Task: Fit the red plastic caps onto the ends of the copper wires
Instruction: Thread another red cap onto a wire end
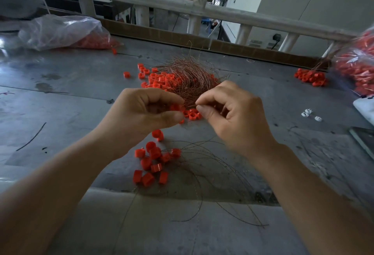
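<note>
Now, your grey metal table (60, 97) carries everything. At its far left corner lies a clear plastic bag (60, 32) with red caps showing through. A second bag (356, 62), also full of red, sits at the right edge.

Toward the middle of the far edge is a tangle of copper wires (188, 74), lying over a scatter of loose caps (155, 77). Your left hand (145, 111) and right hand (232, 111) hang close together just in front of that tangle.

Near the front edge, below your hands, a cluster of caps (151, 163) lies with thin wires running off to the right.

Your left hand has its fingers curled and pinches one red cap (175, 106) between thumb and fingertips. Your right hand pinches a single wire (192, 105) between thumb and forefinger. The wire's end points at that cap, but I cannot tell whether it is already inside.

A few small white pieces (307, 113) lie near the right edge.
</note>
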{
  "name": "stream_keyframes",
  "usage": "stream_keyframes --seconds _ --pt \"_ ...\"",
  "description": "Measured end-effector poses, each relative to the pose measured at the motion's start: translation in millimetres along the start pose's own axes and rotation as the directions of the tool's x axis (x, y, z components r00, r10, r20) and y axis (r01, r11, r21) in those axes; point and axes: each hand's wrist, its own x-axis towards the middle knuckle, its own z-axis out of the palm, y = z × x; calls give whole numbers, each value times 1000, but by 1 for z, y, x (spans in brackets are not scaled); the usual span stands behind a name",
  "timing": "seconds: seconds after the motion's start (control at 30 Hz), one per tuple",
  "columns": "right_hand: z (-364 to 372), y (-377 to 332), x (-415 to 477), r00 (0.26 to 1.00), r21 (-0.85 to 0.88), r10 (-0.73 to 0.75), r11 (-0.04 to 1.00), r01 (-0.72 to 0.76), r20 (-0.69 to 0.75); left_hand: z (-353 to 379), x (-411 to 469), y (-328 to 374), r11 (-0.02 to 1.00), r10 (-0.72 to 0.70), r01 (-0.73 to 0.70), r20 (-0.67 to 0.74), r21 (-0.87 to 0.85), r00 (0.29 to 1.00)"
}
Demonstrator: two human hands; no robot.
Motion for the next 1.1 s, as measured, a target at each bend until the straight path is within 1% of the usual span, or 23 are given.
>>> stream_keyframes --seconds 0.1,0.2,0.37,0.5,0.63,0.73,0.87,0.93,1.03,1.1 --pt "-5 0 2 995 111 79 991 -72 -63 -1 0 2 998 35 -36 -10 -55 999" --pt "-6 -4 2 993 173 101 981 -89 -65 0 -1 4 994 45 -45 -6 -99 999" --pt "-3 -10 2 996 196 86 977 -81 -14 2 -1 4 993 43 -44 -7 -107 999" --pt "-4 -10 1 996 193 92 977 -89 -8 3 -1 5 993 38 -40 -19 -111 999" --pt "-3 -11 1 995 180 98 979 -96 0 1 -1 6 978 11 -5 26 -210 1000" --pt "-3 -11 1 994 188 107 977 -104 -9 -1 -2 6 974 -5 20 70 -225 998" --pt "-4 -11 1 991 195 128 973 -121 -26 -2 -1 4 956 -23 41 66 -291 998" --pt "-5 -10 1 990 197 137 972 -129 -27 -2 -1 4 960 -17 34 64 -278 998" --pt "-4 -10 1 989 208 149 968 -141 -20 -2 -3 3 983 13 -2 58 -186 998" --pt "-3 -11 1 988 211 152 967 -145 -18 -2 -4 3 986 22 -11 61 -165 998"
